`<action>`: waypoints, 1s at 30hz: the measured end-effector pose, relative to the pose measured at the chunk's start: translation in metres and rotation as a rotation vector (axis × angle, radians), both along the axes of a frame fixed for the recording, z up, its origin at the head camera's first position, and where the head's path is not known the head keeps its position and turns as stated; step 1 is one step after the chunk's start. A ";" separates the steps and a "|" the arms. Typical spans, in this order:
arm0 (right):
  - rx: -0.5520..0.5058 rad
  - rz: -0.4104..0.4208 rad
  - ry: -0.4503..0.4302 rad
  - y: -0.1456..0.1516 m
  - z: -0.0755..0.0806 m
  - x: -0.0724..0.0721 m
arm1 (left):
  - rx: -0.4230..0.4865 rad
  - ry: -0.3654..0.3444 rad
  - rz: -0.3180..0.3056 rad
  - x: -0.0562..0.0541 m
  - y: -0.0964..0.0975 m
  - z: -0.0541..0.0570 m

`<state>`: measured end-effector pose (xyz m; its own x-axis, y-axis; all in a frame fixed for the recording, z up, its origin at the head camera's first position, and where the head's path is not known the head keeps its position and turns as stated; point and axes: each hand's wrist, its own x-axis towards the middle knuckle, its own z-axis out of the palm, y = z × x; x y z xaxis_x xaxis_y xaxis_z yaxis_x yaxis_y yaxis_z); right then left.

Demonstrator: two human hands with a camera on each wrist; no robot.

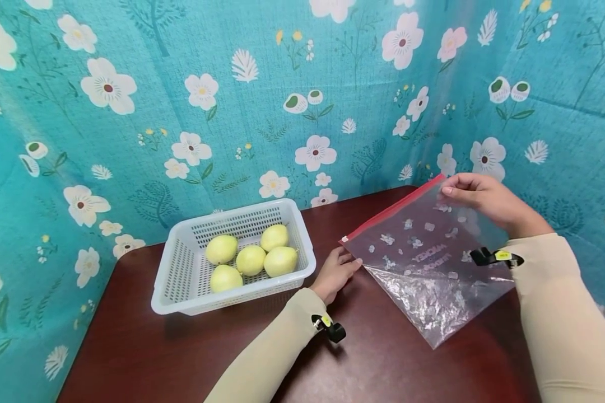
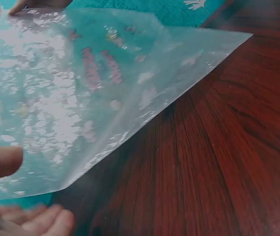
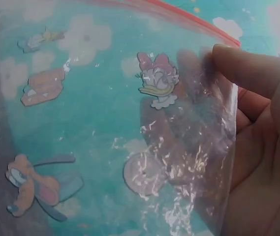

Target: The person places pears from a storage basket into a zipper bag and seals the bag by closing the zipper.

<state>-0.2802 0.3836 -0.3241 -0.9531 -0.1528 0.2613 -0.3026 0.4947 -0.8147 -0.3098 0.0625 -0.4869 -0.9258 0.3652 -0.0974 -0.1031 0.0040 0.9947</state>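
A clear zip bag (image 1: 423, 252) with a red zip edge (image 1: 393, 208) and printed cartoon figures hangs slanted above the table. My right hand (image 1: 489, 198) pinches its upper right corner. In the right wrist view the thumb (image 3: 253, 69) lies on the near side of the film, while the other fingers show through from behind. Close to the bag's left corner is my left hand (image 1: 335, 274). The left wrist view shows its thumb (image 2: 4, 161) and fingers (image 2: 41, 221) spread apart about the bag's edge, with no grip on it.
A white slotted plastic basket (image 1: 173, 268) stands left of my left hand and holds several yellow-green round fruits (image 1: 251, 260). The dark red wooden table (image 1: 373, 358) meets a teal floral cloth (image 1: 232, 112) at the back and sides.
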 end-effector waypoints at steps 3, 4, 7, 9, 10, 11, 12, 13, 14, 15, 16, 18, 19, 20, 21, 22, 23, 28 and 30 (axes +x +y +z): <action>-0.041 0.031 0.030 0.004 0.005 -0.004 | 0.065 0.052 -0.007 0.002 0.003 0.004; -0.051 0.035 0.038 0.006 0.007 -0.006 | 0.098 0.059 -0.009 0.004 0.004 0.007; -0.119 0.020 0.042 0.012 0.012 -0.013 | 0.214 0.084 -0.010 0.009 0.005 0.017; -0.181 0.020 0.034 0.016 0.015 -0.019 | 0.284 0.103 -0.014 0.014 0.006 0.026; -0.212 0.028 0.030 0.017 0.017 -0.023 | 0.306 0.123 -0.019 0.016 0.006 0.031; -0.251 0.036 0.022 0.018 0.017 -0.027 | 0.318 0.147 -0.025 0.018 0.005 0.035; -0.280 0.047 0.017 0.019 0.019 -0.031 | 0.323 0.172 -0.029 0.020 0.005 0.040; -0.309 0.055 0.010 0.020 0.019 -0.035 | 0.315 0.200 -0.034 0.022 0.004 0.045; -0.327 0.061 0.003 0.020 0.020 -0.038 | 0.311 0.224 -0.038 0.023 0.003 0.050; -0.341 0.062 -0.001 0.019 0.021 -0.042 | 0.311 0.247 -0.043 0.023 0.001 0.054; -0.347 0.057 -0.006 0.018 0.022 -0.045 | 0.301 0.271 -0.046 0.023 -0.001 0.058; -0.351 0.032 -0.018 0.014 0.023 -0.052 | 0.289 0.313 -0.050 0.022 -0.006 0.067; -0.346 0.018 -0.021 0.012 0.024 -0.055 | 0.281 0.332 -0.054 0.021 -0.008 0.070; -0.334 0.000 -0.021 0.010 0.024 -0.060 | 0.277 0.354 -0.056 0.019 -0.011 0.074; -0.329 -0.010 -0.021 0.008 0.024 -0.064 | 0.270 0.375 -0.060 0.017 -0.015 0.078; -0.320 -0.019 -0.020 0.005 0.025 -0.068 | 0.264 0.392 -0.065 0.015 -0.018 0.082; -0.309 -0.026 -0.020 0.003 0.025 -0.073 | 0.259 0.407 -0.068 0.013 -0.021 0.086; -0.225 -0.031 -0.018 -0.011 0.029 -0.096 | 0.182 0.485 -0.043 0.007 -0.037 0.108; -0.205 -0.020 -0.028 -0.017 0.031 -0.106 | 0.119 0.527 -0.011 0.006 -0.043 0.117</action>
